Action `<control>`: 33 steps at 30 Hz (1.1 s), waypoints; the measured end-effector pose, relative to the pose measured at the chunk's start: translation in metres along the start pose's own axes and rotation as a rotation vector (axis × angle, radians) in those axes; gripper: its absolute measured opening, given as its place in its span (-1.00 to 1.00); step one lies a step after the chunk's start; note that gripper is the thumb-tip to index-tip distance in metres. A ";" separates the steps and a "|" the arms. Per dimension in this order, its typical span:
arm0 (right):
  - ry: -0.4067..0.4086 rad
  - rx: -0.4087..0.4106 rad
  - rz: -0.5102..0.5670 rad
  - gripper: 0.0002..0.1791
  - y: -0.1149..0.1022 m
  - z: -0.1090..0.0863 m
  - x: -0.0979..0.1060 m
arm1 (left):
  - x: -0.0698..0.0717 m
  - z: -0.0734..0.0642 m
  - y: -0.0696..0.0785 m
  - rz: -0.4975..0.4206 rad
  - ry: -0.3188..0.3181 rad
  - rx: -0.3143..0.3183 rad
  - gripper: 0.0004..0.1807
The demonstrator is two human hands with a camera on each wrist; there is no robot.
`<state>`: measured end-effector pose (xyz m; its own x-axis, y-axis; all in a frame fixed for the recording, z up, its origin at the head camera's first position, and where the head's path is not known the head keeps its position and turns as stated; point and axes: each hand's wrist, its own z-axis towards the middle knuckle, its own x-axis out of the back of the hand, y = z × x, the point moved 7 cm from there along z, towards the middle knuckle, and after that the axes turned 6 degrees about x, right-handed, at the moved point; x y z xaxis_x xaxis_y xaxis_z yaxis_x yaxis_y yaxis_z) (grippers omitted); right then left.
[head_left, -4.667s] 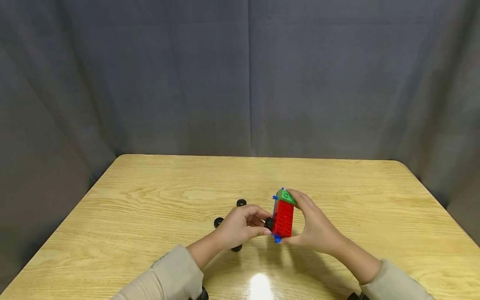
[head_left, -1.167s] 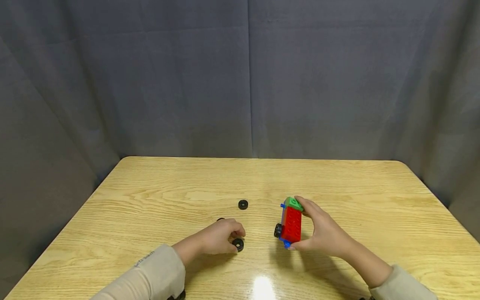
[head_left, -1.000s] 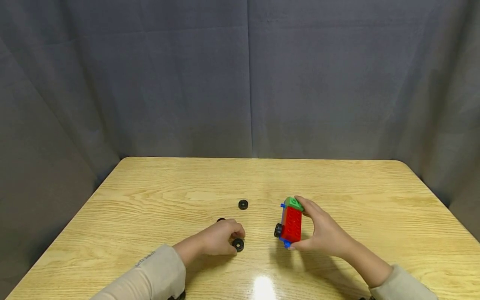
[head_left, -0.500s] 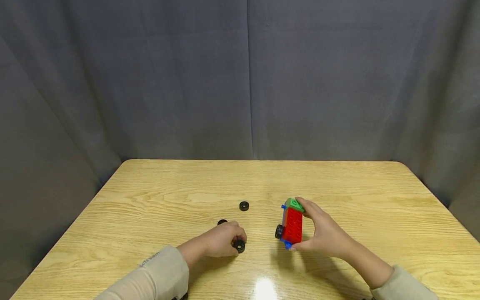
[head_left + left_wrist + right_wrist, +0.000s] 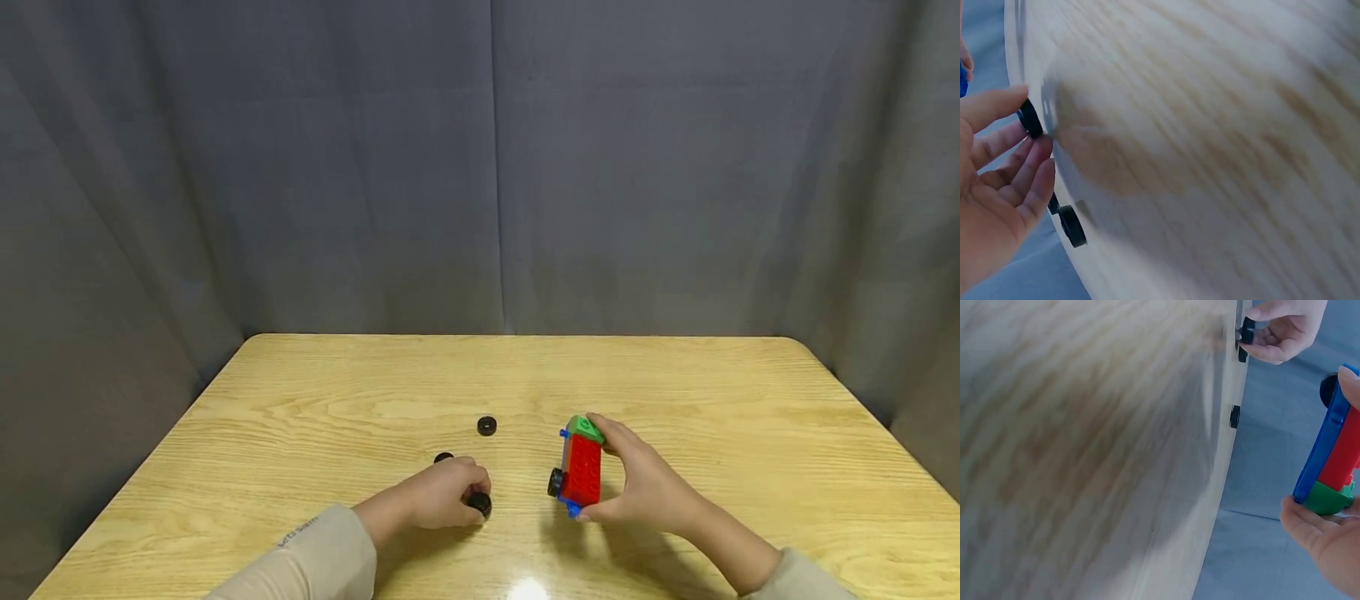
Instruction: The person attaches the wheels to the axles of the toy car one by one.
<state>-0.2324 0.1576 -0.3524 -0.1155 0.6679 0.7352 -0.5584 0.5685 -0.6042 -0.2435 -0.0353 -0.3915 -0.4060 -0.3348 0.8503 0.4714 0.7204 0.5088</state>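
My left hand (image 5: 444, 495) is low over the table, left of the middle, pinching a black toy wheel (image 5: 480, 505) between thumb and fingers. The left wrist view shows this wheel (image 5: 1030, 119) tilted up on its edge. My right hand (image 5: 643, 485) grips a toy car (image 5: 583, 469) by its two ends, raised above the table. It has a blue base (image 5: 1321, 447), a red studded brick and a green sloped brick (image 5: 1327, 499) at the far end. One black wheel (image 5: 555, 482) sits on its left side, at the near end; the far-end axle peg on that side is bare.
Two loose black wheels lie on the wooden table (image 5: 337, 392): one wheel (image 5: 487, 426) beyond my left hand, another wheel (image 5: 443, 457) partly hidden behind it. A grey curtain (image 5: 375, 167) hangs behind and along the sides of the table.
My left hand has left the car, where one wheel now sits, and gone left to another wheel. Its fingers have closed on that wheel and tipped it up. The car has shifted slightly nearer.
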 end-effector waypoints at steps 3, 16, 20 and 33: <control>-0.003 -0.003 -0.002 0.18 -0.001 0.000 -0.001 | 0.002 0.000 0.000 -0.062 0.015 0.030 -0.83; -0.008 0.003 -0.001 0.19 -0.005 0.000 -0.001 | 0.021 0.002 0.016 -0.179 0.090 -0.030 -0.78; 0.000 0.019 0.000 0.19 -0.006 0.000 -0.001 | 0.025 0.001 0.017 -0.230 0.116 -0.026 -0.78; 0.000 0.050 0.012 0.17 -0.007 -0.001 -0.003 | 0.027 0.004 0.021 -0.318 0.136 -0.034 -0.74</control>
<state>-0.2277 0.1518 -0.3507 -0.1224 0.6750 0.7276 -0.5971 0.5355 -0.5972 -0.2480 -0.0270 -0.3583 -0.4303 -0.6187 0.6573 0.3646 0.5471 0.7535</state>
